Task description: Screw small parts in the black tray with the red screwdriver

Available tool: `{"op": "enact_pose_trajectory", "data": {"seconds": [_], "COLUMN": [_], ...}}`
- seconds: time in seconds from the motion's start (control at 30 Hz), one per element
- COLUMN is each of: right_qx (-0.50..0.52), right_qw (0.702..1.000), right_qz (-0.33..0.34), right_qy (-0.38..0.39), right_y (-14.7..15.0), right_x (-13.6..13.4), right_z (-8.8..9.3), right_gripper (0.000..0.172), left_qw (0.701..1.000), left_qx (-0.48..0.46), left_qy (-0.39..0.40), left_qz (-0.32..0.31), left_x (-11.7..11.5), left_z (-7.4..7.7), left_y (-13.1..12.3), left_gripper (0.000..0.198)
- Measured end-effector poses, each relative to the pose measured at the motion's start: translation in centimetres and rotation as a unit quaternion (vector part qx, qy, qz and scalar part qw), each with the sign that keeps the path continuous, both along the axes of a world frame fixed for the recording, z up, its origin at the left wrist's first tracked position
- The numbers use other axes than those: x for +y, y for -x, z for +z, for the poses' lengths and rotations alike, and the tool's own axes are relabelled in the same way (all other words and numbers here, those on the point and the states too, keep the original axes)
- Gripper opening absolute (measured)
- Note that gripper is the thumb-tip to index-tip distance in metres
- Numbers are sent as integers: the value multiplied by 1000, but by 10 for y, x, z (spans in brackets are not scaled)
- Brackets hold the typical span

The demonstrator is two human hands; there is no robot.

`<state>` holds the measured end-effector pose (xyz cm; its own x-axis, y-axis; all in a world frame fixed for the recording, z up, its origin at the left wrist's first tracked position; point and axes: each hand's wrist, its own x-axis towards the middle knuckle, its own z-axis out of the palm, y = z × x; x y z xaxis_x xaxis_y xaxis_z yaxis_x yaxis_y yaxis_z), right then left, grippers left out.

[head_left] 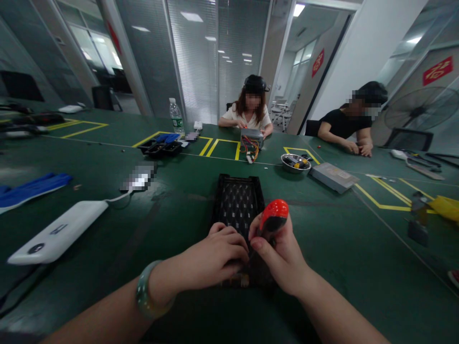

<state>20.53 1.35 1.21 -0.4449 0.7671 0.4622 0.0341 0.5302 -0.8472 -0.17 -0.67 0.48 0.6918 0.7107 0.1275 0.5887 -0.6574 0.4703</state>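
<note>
A black plastic casing (237, 203) with a patterned inner face lies lengthwise on the green table in front of me. In my right hand (281, 253) is a screwdriver (275, 215) with a red and black handle. Its handle end points up, and its lower end is hidden around the casing's near part. My left hand (217, 253) lies over the casing's left near side, fingers curled in beside the screwdriver. Whatever those fingertips pinch, if anything, cannot be made out. A small brownish part (244, 279) shows at the casing's near end.
To the left are a white power bank (59, 232) with a cable and blue gloves (34, 188). Farther off stand a black tray (161, 145), a bottle (175, 117) and a metal bowl (296, 164). A grey metal box (333, 177) lies right. Two people work across the table.
</note>
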Motion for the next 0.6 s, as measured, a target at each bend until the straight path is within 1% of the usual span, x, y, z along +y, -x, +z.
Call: {"op": "enact_pose_trajectory", "data": {"seconds": [0.07, 0.13, 0.23, 0.3, 0.33, 0.47, 0.6], "right_qx": [-6, -14, -8, 9, 17, 38, -9], "right_qw": [1000, 999, 999, 999, 999, 997, 997], "right_qz": [-8, -8, -7, -9, -7, 28, 20], "right_qy": [-28, -48, -49, -43, -42, -59, -78], "right_y": [-1, -1, 0, 1, 1, -1, -3], "right_x": [0, 0, -2, -2, -2, -2, -2], "right_z": [5, 9, 10, 8, 8, 8, 11], "right_gripper": [26, 41, 63, 71, 70, 59, 59], "left_qw": [1000, 1000, 1000, 1000, 1000, 1000, 1000], "left_qx": [0, -2, 0, 5, 5, -7, -12], "left_qy": [4, 2, 0, 0, 0, 7, 12], "left_qz": [3, 5, 6, 6, 5, -10, -3], "left_x": [0, 1, 1, 1, 1, 0, 0], "left_z": [0, -1, -1, -1, 0, 2, 3], "left_y": [0, -1, -1, -1, -1, 0, 0], "left_gripper": [11, 9, 8, 9, 9, 5, 5]}}
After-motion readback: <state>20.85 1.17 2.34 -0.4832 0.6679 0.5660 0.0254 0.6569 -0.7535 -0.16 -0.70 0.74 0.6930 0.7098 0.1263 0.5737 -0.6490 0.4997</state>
